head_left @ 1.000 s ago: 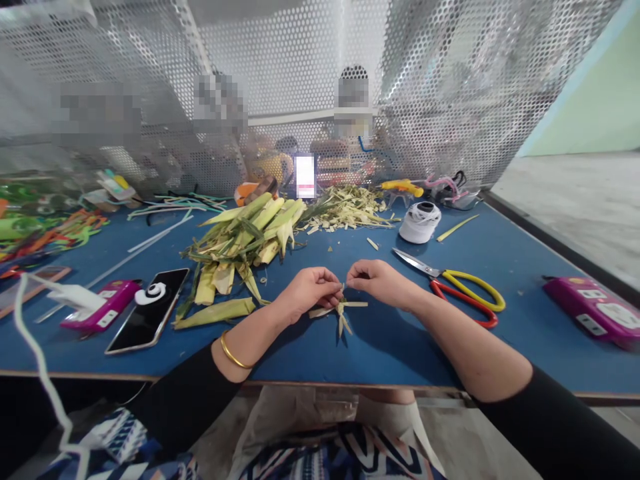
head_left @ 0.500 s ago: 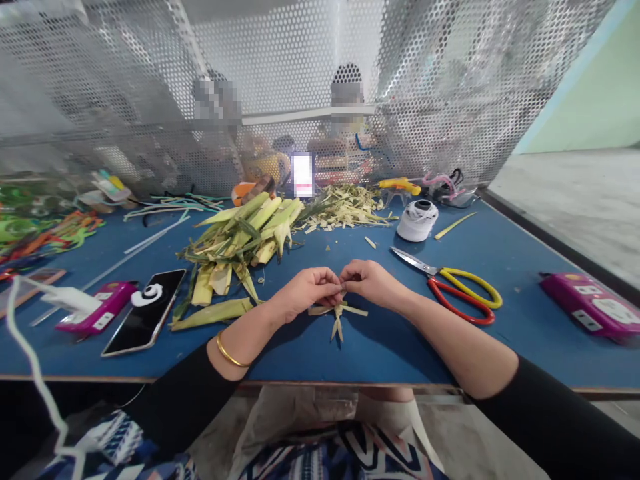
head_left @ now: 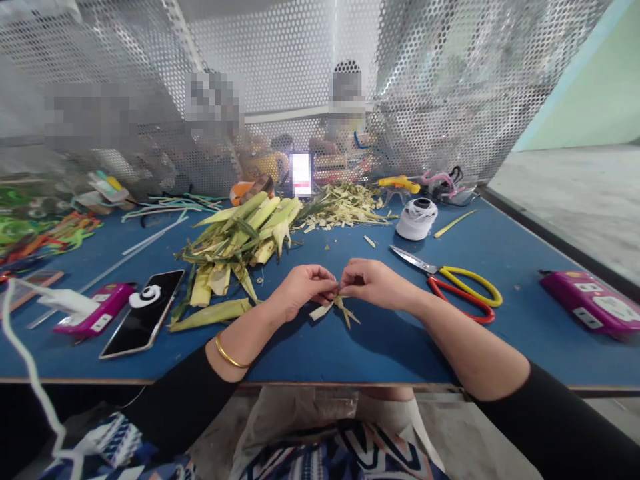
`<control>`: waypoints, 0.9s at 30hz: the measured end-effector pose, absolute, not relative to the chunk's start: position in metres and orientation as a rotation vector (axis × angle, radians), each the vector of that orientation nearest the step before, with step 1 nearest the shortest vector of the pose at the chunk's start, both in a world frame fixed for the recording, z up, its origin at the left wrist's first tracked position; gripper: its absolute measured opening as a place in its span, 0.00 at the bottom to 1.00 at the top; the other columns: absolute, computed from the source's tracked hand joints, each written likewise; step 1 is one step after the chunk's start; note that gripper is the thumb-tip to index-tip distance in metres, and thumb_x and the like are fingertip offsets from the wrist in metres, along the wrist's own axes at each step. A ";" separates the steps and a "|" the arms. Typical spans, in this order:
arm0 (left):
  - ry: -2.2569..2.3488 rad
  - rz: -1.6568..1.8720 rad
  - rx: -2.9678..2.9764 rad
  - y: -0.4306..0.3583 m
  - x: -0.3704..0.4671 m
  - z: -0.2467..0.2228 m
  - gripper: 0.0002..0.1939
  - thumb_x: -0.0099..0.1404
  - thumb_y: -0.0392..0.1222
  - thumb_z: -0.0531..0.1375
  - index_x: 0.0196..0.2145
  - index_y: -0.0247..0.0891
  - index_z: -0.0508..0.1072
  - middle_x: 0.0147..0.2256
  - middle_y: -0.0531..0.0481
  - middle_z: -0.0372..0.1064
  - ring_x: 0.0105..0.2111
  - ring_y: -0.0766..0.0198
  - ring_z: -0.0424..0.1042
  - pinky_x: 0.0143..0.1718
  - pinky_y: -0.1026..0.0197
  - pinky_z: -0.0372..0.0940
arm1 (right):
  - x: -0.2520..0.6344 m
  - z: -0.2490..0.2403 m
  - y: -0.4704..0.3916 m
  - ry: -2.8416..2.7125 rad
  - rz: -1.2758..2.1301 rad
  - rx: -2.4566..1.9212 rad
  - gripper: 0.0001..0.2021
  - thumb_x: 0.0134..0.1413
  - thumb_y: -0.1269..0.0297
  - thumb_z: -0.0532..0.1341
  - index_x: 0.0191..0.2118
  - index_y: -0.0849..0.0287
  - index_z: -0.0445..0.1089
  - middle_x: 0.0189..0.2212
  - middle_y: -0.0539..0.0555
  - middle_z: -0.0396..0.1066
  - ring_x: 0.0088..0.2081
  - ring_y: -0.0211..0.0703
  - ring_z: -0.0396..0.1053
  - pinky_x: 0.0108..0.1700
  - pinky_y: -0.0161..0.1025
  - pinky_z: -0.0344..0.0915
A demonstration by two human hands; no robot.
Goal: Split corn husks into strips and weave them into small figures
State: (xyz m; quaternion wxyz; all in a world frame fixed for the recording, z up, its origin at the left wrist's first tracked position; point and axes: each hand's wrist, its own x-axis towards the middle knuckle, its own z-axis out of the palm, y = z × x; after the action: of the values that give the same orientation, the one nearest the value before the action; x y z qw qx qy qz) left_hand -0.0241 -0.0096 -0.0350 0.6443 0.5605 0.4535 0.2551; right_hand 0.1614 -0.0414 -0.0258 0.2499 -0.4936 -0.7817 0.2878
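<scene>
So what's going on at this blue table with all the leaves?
A person seated at the blue table is working a small piece made of pale leaf strips. The left hand and right hand pinch it together just above the tabletop, with loose strip ends hanging below. A pile of green-yellow husks lies behind the hands, scissors sit to the right, and a phone lies to the left.

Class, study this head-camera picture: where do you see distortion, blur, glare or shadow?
Head view: wide-angle distortion bends the perforated metal screen and tilts the blue table edges; soft shadow lies on the table beneath the left hand and right hand pinching the small leaf piece; people behind the screen look hazy; the lit phone screen there is blown out white.
</scene>
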 end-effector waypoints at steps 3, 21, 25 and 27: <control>1.043 0.588 1.287 -0.010 -0.024 -0.035 0.09 0.51 0.35 0.69 0.27 0.33 0.72 0.21 0.53 0.70 0.21 0.71 0.69 0.26 0.67 0.67 | 0.161 -0.027 -0.041 -2.153 0.878 -1.304 0.04 0.49 0.69 0.63 0.26 0.60 0.70 0.27 0.48 0.66 0.28 0.34 0.62 0.32 0.33 0.56; 1.115 0.716 1.863 -0.006 -0.028 -0.039 0.02 0.52 0.35 0.64 0.25 0.37 0.73 0.25 0.52 0.73 0.26 0.66 0.71 0.29 0.66 0.64 | 0.146 -0.049 -0.035 -1.722 1.047 -1.370 0.14 0.46 0.81 0.54 0.37 0.58 0.66 0.33 0.50 0.75 0.31 0.35 0.72 0.33 0.32 0.69; 1.212 0.777 2.118 -0.012 -0.027 -0.037 0.04 0.55 0.33 0.60 0.27 0.39 0.74 0.27 0.53 0.75 0.28 0.66 0.73 0.31 0.66 0.63 | 0.143 -0.049 -0.037 -1.707 1.003 -1.433 0.10 0.50 0.78 0.57 0.36 0.57 0.66 0.32 0.50 0.74 0.28 0.36 0.73 0.32 0.33 0.69; 1.235 0.797 2.197 -0.014 -0.027 -0.037 0.05 0.56 0.32 0.59 0.27 0.40 0.74 0.28 0.53 0.76 0.29 0.65 0.73 0.33 0.66 0.63 | 0.142 -0.050 -0.037 -1.695 0.991 -1.441 0.09 0.51 0.78 0.58 0.36 0.57 0.66 0.32 0.50 0.74 0.28 0.36 0.73 0.31 0.32 0.69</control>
State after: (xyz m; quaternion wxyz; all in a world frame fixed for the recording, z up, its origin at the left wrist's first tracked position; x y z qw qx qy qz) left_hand -0.0266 -0.0138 -0.0375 0.2465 0.8055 0.4527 0.2922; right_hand 0.1425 -0.0367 -0.0504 0.3457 -0.5553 -0.6530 0.3816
